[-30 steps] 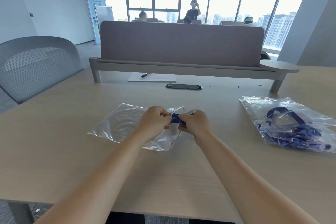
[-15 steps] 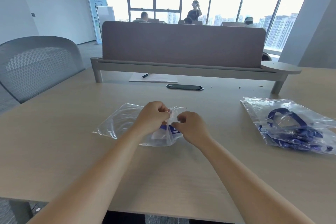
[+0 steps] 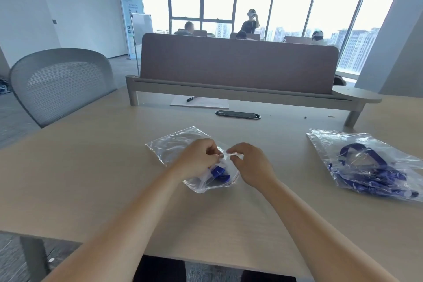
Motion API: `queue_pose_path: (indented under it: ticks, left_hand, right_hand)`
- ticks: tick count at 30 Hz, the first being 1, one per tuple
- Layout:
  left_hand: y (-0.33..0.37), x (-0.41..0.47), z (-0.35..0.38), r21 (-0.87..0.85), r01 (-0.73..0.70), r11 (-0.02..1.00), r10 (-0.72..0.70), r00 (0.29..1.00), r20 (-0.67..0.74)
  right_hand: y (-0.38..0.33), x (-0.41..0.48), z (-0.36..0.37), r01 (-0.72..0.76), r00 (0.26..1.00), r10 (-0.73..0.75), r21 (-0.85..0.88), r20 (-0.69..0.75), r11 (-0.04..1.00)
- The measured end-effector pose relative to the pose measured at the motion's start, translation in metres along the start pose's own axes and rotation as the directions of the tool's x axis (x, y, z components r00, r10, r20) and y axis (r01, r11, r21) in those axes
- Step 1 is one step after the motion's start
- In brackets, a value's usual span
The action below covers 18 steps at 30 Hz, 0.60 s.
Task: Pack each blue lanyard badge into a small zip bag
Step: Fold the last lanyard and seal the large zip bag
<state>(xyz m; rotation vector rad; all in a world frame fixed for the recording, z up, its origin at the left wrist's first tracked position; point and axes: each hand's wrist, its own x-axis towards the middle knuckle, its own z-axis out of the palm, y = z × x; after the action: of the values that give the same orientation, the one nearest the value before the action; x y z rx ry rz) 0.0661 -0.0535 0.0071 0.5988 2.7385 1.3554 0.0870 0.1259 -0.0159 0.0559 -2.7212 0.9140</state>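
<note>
Blue lanyard badge (image 3: 218, 173) lies bunched inside a small zip bag (image 3: 206, 186), just below and between the two hands and a little nearer the person than their fingertips. The left hand (image 3: 198, 159) has its fingers curled and pinches the bag's upper edge. The right hand (image 3: 250, 165) pinches the same edge just beside it with thumb and forefinger, so the two hands nearly meet over the clear plastic. The bag's lower part rests on the table (image 3: 91, 178) under the wrists, and a thin reddish line runs along the bag's edge near the right wrist. No print or label on the bag can be made out.

Just beyond the left hand, partly under it, lies a flat clear bag (image 3: 174, 142). Well off to the right of the right hand sits a larger clear bag (image 3: 366, 144) holding a tangle of blue lanyards (image 3: 375, 174); any writing on them is too small to read.

Farther ahead of the hands are a dark oval cable port (image 3: 238, 114), a sheet of paper (image 3: 206, 103) with a pen (image 3: 190, 98) on it, and a brown desk divider (image 3: 238, 64). Far beyond the left hand stands a banner (image 3: 132, 25) whose print is too small to read. A grey mesh chair (image 3: 61, 84) stands off to the left of the left hand.
</note>
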Motion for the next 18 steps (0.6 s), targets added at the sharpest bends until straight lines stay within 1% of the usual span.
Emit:
queue_pose_path:
  ticks: [3, 6, 7, 10, 12, 15, 17, 18]
  left_hand:
    - [-0.003, -0.013, -0.002, 0.094, -0.001, 0.996, 0.003, 1.0, -0.017]
    - [-0.011, -0.027, -0.004, 0.078, 0.032, 0.996, -0.033, 0.999, 0.006]
    - [-0.013, -0.033, -0.006, 0.102, 0.043, 0.994, -0.045, 0.999, 0.024]
    - [-0.018, -0.047, -0.01, 0.214, 0.041, 0.976, -0.057, 0.996, 0.066]
    - [-0.023, -0.054, -0.011, 0.297, 0.032, 0.955, -0.052, 0.997, 0.062]
    - [-0.027, -0.059, -0.013, 0.381, 0.065, 0.922, -0.059, 0.998, -0.029]
    - [-0.025, -0.061, -0.016, 0.374, 0.091, 0.923, -0.055, 0.993, -0.107]
    - [-0.024, -0.061, -0.018, 0.338, 0.098, 0.936, -0.051, 0.988, -0.143]
  right_hand:
    - [-0.004, -0.005, 0.003, -0.021, 1.0, 0.022, -0.05, 0.006, 0.999]
    - [-0.012, -0.011, 0.002, -0.054, 0.998, 0.056, -0.09, 0.015, 0.994]
    - [-0.014, -0.014, 0.002, -0.068, 0.998, 0.069, -0.087, 0.01, 0.994]
    - [-0.019, -0.021, 0.001, -0.112, 0.994, 0.111, -0.109, -0.012, 0.988]
    - [-0.021, -0.026, -0.001, -0.133, 0.991, 0.13, -0.142, -0.024, 0.981]
    - [-0.024, -0.034, -0.005, -0.137, 0.99, 0.137, -0.198, -0.012, 0.971]
    - [-0.029, -0.04, -0.01, -0.143, 0.989, 0.147, -0.223, 0.003, 0.964]
    - [-0.032, -0.043, -0.015, -0.145, 0.989, 0.148, -0.225, -0.004, 0.963]
